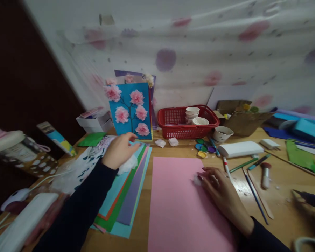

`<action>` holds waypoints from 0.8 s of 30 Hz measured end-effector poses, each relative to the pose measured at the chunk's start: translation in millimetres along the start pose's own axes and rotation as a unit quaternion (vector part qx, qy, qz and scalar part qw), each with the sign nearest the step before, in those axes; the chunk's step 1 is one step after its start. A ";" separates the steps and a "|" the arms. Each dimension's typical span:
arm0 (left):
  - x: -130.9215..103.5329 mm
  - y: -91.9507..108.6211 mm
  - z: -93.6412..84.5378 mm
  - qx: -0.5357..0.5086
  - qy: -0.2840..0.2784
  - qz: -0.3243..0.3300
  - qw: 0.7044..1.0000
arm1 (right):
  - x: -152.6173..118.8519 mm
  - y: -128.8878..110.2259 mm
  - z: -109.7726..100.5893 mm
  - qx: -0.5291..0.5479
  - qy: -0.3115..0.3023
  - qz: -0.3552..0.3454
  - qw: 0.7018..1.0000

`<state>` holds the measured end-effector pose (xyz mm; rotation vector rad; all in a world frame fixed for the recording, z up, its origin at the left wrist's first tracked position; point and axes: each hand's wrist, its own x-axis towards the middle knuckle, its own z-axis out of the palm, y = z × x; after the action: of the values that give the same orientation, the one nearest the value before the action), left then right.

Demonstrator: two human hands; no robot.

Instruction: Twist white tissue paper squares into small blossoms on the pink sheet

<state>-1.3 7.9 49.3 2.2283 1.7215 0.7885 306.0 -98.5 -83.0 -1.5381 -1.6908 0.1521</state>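
My left hand [120, 149] is over the stack of coloured paper [136, 189], its thumb and fingers apart, with white crumpled tissue [129, 164] just below it. On the right edge of the pink sheet [175, 203], my right hand [217, 190] pinches a small whitish, translucent piece [197, 180] between its fingertips. Behind the paper stack stands a blue card [131, 113] with pink paper flowers on dark branches.
A red basket [173, 132] holding paper cups is at the back. Paint lids [202, 154], a white case [240, 149], brushes [255, 196] and pens lie right. A bottle [21, 150], a white power strip [26, 222] and cables are left.
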 end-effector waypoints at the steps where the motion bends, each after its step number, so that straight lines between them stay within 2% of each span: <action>1: -0.6 16.4 11.0 -0.053 -0.056 0.036 0.996 | -0.6 -0.8 0.6 -0.024 0.007 0.000 1.000; 3: -1.4 46.5 37.3 -0.148 -0.183 0.106 0.966 | -1.6 -2.7 1.3 -0.074 -0.006 -0.006 0.997; 5: -1.0 69.7 67.0 -0.207 -0.273 0.139 0.929 | -2.1 -5.6 0.5 -0.088 -0.021 0.002 0.996; 6: -0.6 78.1 82.0 -0.226 -0.295 0.140 0.918 | -2.1 -7.6 -0.7 -0.076 -0.019 0.008 0.997; 8: -0.4 89.3 110.0 -0.251 -0.305 0.136 0.909 | -1.7 -12.3 -5.1 -0.011 0.000 0.031 0.999; 10: -2.6 94.6 133.6 -0.289 -0.322 0.123 0.893 | -1.7 -17.1 -10.9 0.092 0.015 0.088 0.992; 12: -8.1 96.6 151.5 -0.390 -0.369 0.076 0.840 | -2.5 -20.9 -16.4 0.166 0.030 0.161 0.972; 14: -16.3 97.1 163.7 -0.499 -0.403 0.010 0.767 | -3.9 -23.1 -19.6 0.192 0.054 0.195 0.960; 16: -24.9 97.3 170.9 -0.560 -0.402 -0.033 0.724 | -5.6 -24.0 -20.2 0.206 0.065 0.199 0.956; 19: -32.8 97.1 174.9 -0.579 -0.399 -0.046 0.710 | -8.3 -24.3 -17.9 0.220 0.060 0.200 0.953; 24: -31.8 95.9 172.5 -0.587 -0.411 -0.073 0.694 | -12.4 -23.8 -14.6 0.277 0.065 0.198 0.938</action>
<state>164.7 -24.3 -57.4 1.1431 0.5604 0.4545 295.7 -121.3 -65.5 -1.3905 -1.0859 0.6642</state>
